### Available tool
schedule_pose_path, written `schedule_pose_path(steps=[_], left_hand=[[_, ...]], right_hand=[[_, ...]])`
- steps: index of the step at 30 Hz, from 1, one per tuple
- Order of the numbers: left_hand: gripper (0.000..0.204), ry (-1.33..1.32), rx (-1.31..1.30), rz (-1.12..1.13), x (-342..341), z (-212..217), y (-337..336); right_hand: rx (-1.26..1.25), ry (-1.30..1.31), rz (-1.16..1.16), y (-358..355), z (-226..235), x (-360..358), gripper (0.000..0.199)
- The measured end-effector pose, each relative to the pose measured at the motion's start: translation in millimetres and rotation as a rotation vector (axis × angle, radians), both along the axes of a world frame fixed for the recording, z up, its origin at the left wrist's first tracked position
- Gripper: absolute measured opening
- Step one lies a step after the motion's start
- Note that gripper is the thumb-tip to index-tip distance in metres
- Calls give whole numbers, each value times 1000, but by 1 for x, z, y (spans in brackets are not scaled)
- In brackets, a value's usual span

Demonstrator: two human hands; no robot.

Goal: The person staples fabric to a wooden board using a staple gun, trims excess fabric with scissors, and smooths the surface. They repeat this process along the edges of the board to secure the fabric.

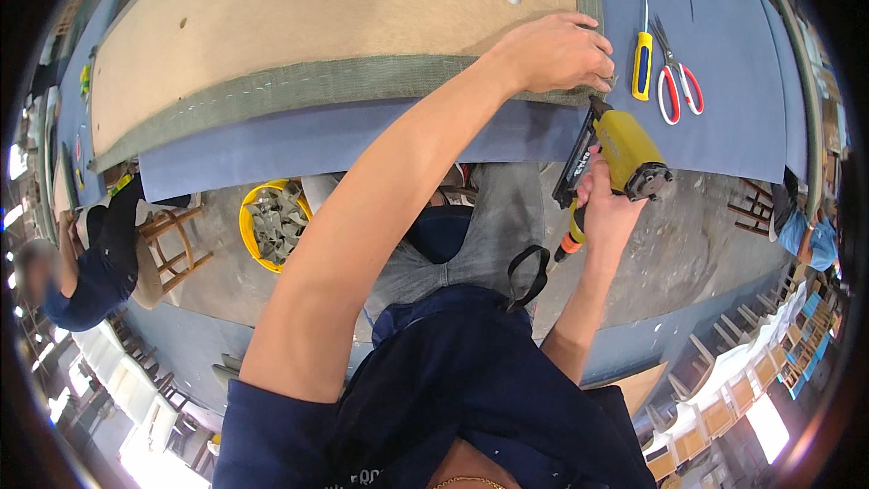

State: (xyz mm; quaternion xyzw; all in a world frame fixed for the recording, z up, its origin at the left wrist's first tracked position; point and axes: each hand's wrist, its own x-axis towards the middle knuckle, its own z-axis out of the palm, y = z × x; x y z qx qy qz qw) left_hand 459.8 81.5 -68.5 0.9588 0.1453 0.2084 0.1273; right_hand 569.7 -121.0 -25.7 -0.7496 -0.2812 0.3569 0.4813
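Note:
My right hand (pixel 608 208) is wrapped round the grip of a yellow and black staple gun (pixel 626 147). The gun's nose points up at the near right corner of a tan board (pixel 344 9), touching or very close to it. Grey-green fabric (pixel 299 84) is folded over the board's edges, forming a border. At that same corner my left hand (pixel 563 52) has its fingers curled down on the fabric, just above the nose. The fingertips are partly hidden. An orange fitting (pixel 568 243) shows at the lower end of the gun.
Right of the board, a yellow-handled screwdriver (pixel 642 63) and red-and-white scissors (pixel 677 81) lie on the blue-covered table (pixel 733 118). Below the table's edge stands a yellow bucket (pixel 247 234) of fabric scraps. Another person (pixel 100 281) sits at far left, near a wooden stool (pixel 172 240).

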Motion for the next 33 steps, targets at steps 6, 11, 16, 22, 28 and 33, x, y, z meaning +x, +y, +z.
schedule_pose_path(steps=[6,11,16,22,28,33], left_hand=[[31,-41,-9,-20,0,6,8],[34,-41,-81,22,1,9,9],[36,-74,-156,25,1,9,3],[36,-95,-135,22,-1,10,2],[35,-127,-174,5,0,5,3],[32,-334,-321,231,-8,14,3]], right_hand=[[145,-160,-5,-1,-43,8,23],[140,153,53,-7,-7,6,30],[143,189,10,-15,-8,5,35],[108,148,38,-4,-12,3,36],[121,68,13,1,-18,-8,26],[56,70,24,5,-8,-10,23]])
